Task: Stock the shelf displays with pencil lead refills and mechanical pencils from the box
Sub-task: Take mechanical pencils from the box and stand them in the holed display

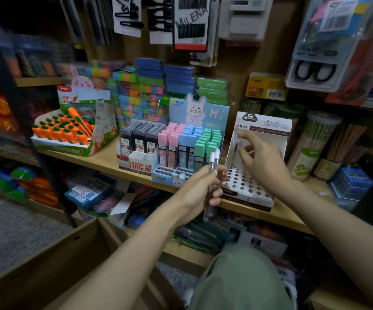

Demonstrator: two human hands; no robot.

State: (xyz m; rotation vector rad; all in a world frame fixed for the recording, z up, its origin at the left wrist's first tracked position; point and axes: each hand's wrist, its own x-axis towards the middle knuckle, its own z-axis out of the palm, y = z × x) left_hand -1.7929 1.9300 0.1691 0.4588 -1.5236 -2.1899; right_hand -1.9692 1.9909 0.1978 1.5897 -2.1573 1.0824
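My left hand is shut on a small bundle of mechanical pencils with white caps, held upright in front of the shelf edge. My right hand reaches into the white pencil display box, whose base is a grid of round holes. Its thumb and forefinger pinch a dark mechanical pencil standing at the back of that grid. To the left stand the pastel lead refill display with a bunny card and the black lead refill display. The brown cardboard box sits at the lower left.
A carrot-shaped item display sits at the shelf's left. Stacks of coloured cases stand behind the displays. Tubes of wooden pencils stand at right. Hairpin and scissors packs hang above. My knee in green trousers is below.
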